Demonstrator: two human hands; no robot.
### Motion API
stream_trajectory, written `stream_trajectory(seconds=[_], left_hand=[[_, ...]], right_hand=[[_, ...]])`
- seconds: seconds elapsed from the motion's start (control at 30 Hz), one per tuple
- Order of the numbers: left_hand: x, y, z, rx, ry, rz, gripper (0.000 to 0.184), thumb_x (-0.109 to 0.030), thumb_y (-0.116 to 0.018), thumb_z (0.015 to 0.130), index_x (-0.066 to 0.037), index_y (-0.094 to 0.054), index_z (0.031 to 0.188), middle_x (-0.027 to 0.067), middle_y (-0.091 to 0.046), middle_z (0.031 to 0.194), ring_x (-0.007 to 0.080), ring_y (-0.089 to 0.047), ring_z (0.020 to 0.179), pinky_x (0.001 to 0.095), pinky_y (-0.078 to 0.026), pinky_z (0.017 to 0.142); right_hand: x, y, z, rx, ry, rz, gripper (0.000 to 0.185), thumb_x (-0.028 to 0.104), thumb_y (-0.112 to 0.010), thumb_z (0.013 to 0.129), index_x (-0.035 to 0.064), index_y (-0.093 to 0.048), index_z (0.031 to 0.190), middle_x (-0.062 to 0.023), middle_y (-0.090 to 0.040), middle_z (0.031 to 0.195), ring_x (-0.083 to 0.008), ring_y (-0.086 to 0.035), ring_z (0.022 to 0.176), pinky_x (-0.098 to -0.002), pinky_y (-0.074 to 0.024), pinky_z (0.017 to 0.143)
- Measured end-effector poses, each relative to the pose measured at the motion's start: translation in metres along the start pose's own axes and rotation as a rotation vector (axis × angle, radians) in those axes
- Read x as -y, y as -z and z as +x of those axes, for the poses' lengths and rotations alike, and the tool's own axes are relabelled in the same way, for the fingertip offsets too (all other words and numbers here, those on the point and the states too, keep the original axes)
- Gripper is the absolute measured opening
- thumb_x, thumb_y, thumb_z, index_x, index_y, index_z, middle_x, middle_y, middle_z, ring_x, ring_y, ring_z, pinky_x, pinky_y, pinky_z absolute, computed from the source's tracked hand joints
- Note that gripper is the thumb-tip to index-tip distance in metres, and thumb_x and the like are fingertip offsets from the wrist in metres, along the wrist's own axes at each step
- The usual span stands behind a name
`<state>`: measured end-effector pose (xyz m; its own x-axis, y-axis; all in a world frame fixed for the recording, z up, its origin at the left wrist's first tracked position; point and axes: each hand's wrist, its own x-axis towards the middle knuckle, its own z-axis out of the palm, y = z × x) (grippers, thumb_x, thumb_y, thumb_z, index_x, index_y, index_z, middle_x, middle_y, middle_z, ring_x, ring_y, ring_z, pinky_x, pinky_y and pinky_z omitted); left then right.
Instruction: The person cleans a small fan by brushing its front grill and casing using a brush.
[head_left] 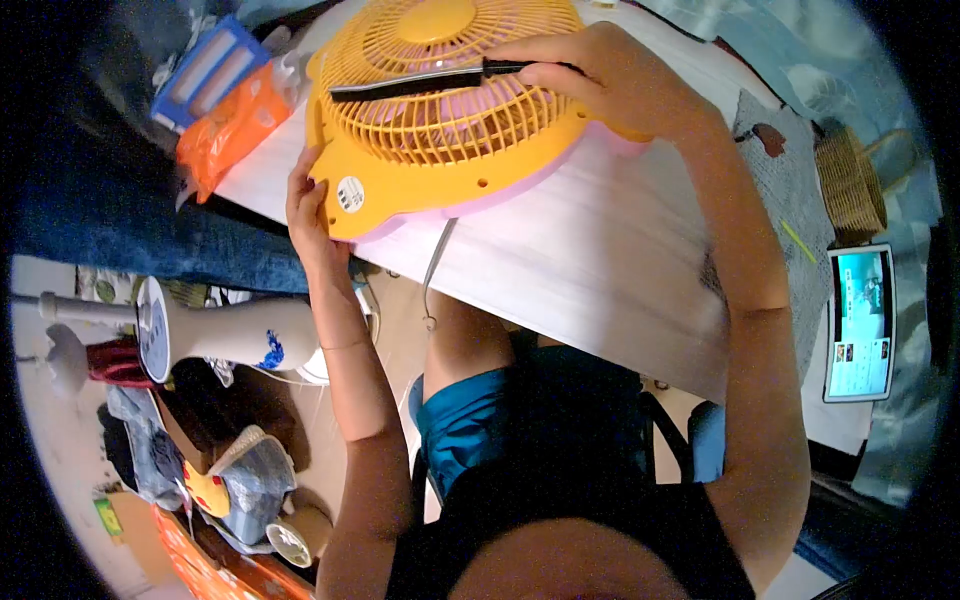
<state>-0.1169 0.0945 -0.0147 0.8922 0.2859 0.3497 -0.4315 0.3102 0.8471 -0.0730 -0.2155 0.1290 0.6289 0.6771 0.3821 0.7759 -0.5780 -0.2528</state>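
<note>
A yellow fan [430, 185] with a round slatted grille and a pink underside lies on the white table, its back facing up. My left hand [312, 215] grips the fan's near left edge, beside a round white label. In my right hand [595, 80] is a slim black tool [410, 86] with a long, narrow head. Its kind I cannot make out for sure. The tool's head lies across the grille slats, pointing left; whether it touches them is unclear. Pink blades show between the slats. A thin grey cord [436, 265] hangs over the table's front edge.
An orange plastic bag [235, 125] and a blue-framed box [208, 75] sit left of the fan. On the right are a woven basket [850, 185] and a lit tablet [860, 322]. A white patterned floor vase [250, 335] stands below left.
</note>
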Motion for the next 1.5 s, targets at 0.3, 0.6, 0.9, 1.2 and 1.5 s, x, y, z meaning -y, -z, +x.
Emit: stream_trajectory(seconds=[0.3,0.6,0.9,1.2,1.5], left_hand=[[0.001,0.002,0.000,0.027,-0.007,-0.040,0.043,-0.009,-0.045,0.081,0.003,-0.038,0.121,0.0212,-0.044,0.124,0.0335,-0.048,0.111,0.0450,-0.042,0.092],[-0.002,-0.002,-0.002,0.007,0.017,-0.059,0.043,-0.008,-0.044,0.079,0.003,-0.038,0.121,0.0210,-0.046,0.120,0.0325,-0.050,0.108,0.0432,-0.044,0.091],[-0.001,-0.001,-0.001,0.023,0.012,-0.083,0.044,-0.005,-0.044,0.079,0.003,-0.038,0.122,0.0229,-0.045,0.121,0.0331,-0.051,0.107,0.0433,-0.046,0.088],[-0.006,-0.008,-0.003,0.005,0.000,-0.001,0.045,-0.005,-0.041,0.078,0.005,-0.037,0.122,0.0232,-0.045,0.121,0.0334,-0.050,0.109,0.0429,-0.045,0.089],[-0.001,-0.001,-0.001,0.007,-0.032,-0.027,0.043,-0.005,-0.042,0.078,0.005,-0.039,0.120,0.0231,-0.045,0.121,0.0328,-0.050,0.108,0.0415,-0.044,0.090]], right_hand=[[-0.005,-0.016,-0.002,-0.160,0.252,-0.136,0.029,0.022,-0.052,0.084,0.0130,-0.058,0.110,-0.0128,-0.062,0.087,-0.0283,-0.059,0.071,-0.0356,-0.0461,0.064],[-0.010,-0.011,-0.003,-0.169,0.122,-0.009,0.030,0.018,-0.054,0.082,0.0100,-0.058,0.111,-0.0155,-0.060,0.098,-0.0282,-0.060,0.080,-0.0344,-0.0463,0.073],[0.002,0.018,-0.001,-0.035,-0.110,0.056,0.031,0.015,-0.051,0.084,0.0080,-0.056,0.114,-0.0131,-0.063,0.086,-0.0184,-0.060,0.077,-0.0296,-0.0466,0.068],[0.008,0.020,-0.007,-0.008,0.041,0.164,0.029,0.017,-0.052,0.083,0.0062,-0.059,0.109,-0.0176,-0.062,0.079,-0.0249,-0.059,0.061,-0.0341,-0.0458,0.059],[-0.002,0.007,0.000,0.075,0.145,0.220,0.031,0.017,-0.048,0.085,0.0074,-0.057,0.113,-0.0132,-0.063,0.091,-0.0190,-0.057,0.079,-0.0315,-0.0439,0.074]])
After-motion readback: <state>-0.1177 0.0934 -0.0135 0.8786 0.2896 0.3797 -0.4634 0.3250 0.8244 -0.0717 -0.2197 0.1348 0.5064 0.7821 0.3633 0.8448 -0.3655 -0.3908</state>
